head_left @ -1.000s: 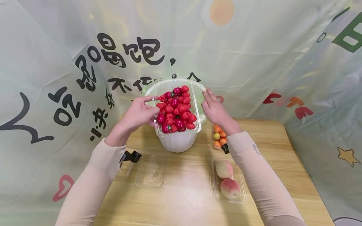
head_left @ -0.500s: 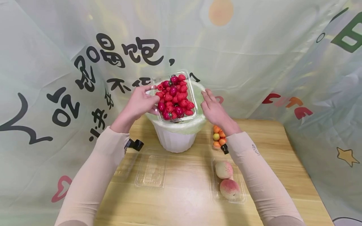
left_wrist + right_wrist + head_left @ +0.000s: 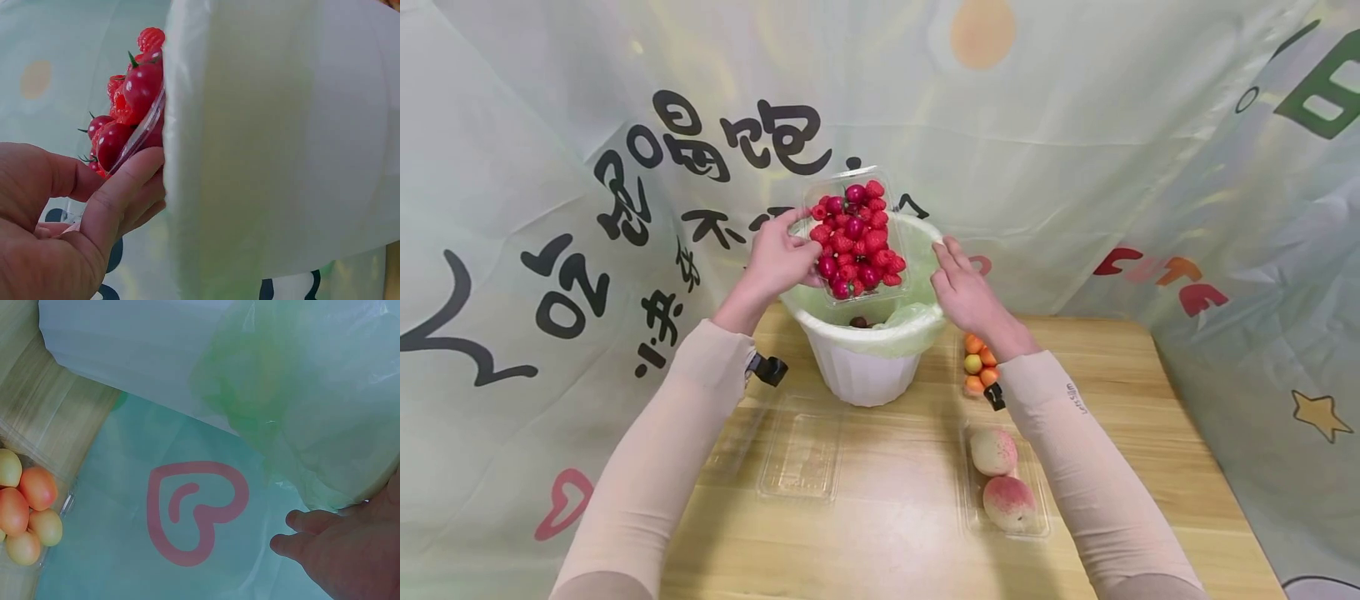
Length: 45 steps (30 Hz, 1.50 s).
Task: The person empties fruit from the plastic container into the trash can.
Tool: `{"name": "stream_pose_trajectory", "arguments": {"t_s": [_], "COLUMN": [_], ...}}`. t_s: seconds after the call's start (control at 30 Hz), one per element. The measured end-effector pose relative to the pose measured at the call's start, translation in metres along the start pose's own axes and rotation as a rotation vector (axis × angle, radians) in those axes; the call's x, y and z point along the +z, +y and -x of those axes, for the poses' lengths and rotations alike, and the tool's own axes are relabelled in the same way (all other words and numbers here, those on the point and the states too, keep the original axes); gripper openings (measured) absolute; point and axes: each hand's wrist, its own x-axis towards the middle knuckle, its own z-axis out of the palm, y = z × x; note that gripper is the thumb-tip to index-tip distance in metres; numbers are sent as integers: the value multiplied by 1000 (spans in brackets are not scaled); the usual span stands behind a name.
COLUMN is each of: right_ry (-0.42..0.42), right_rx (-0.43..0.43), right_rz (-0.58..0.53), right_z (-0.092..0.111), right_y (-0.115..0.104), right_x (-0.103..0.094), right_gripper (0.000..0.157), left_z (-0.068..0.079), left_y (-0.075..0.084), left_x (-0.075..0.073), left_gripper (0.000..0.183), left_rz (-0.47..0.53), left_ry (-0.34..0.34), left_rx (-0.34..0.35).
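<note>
Fruit tray (image 3: 831, 186) sits farther from me than a second ago, over the bin (image 3: 868, 375) | my left grip (image 3: 781, 258) pinches its side | my right grip (image 3: 964, 287) at the rim, closure unclear

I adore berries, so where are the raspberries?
In the head view, left of centre, the raspberries lie in the clear tray the left hand holds at the white bin's rim.
</note>
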Motion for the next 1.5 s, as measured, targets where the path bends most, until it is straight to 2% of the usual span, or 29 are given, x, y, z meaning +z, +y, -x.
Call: {"name": "stream_pose_trajectory", "arguments": {"t_s": [0.37, 0.6, 0.8, 1.03, 1.3, 1.5], "right_ry": [7, 6, 2, -1, -3, -5], "right_rx": [2, 6, 2, 4, 4, 10], "right_rz": [-3, -9, -13, -14, -11, -12], "right_z": [1, 1, 0, 0, 0, 0], "right_y": [-1, -2, -1, 0, 0, 0], "right_x": [0, 0, 0, 0, 1, 0], "right_gripper": [62, 62, 60, 60, 60, 59], "left_z": [-9, -13, -13, -13, -13, -13], "left_y": [-11, -17, -18, -20, -22, -21], "left_x": [5, 5, 5, 7, 8, 8], "left_gripper": [61, 64, 65, 67, 67, 67], "left_rz": [-22, -118, -105, -90, -58, -96], "left_ry": [55, 123, 158, 168, 155, 170], "left_rx": [41, 80, 82, 93, 148, 164]}}
